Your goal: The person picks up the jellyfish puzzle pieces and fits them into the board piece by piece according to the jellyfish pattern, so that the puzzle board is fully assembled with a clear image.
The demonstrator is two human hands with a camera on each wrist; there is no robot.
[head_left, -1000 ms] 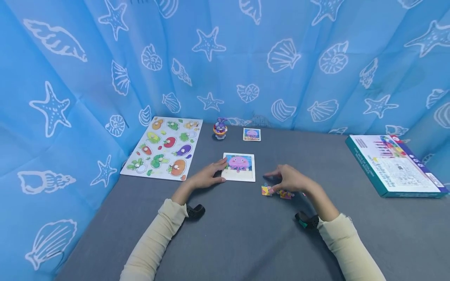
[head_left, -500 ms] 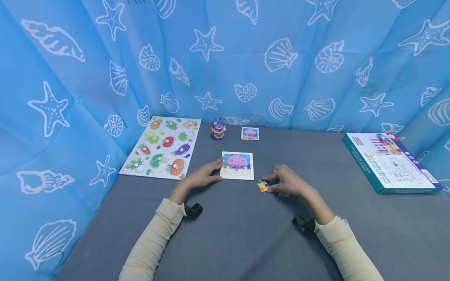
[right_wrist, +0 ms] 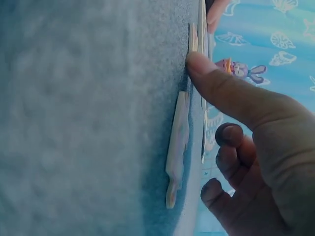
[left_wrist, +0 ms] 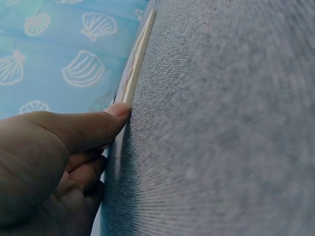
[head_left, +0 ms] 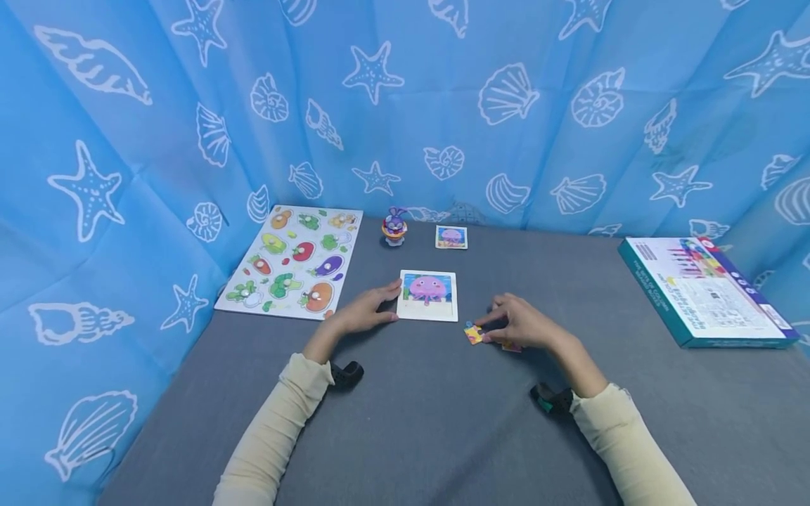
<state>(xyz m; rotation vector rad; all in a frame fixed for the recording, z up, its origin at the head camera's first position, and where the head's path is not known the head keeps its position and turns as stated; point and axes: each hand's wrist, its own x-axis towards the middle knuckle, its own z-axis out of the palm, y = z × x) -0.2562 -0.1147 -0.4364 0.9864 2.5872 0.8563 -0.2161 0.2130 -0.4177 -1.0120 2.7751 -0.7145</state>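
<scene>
Loose left hand (head_left: 363, 310) touches the tray (head_left: 427, 312); right hand (head_left: 520, 322) pinches a piece (head_left: 472, 334) beside it. Behind the tray: toy (head_left: 394, 228), card (head_left: 451, 237).

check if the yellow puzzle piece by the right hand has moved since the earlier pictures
Yes, slightly: in the head view, against the jellyfish card, the yellow puzzle piece has shifted left toward the jellyfish tray and turned.

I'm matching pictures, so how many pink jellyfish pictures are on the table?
2: one in the white-framed puzzle that the left hand touches, one on the small card farther back. Both show plainly.
</scene>
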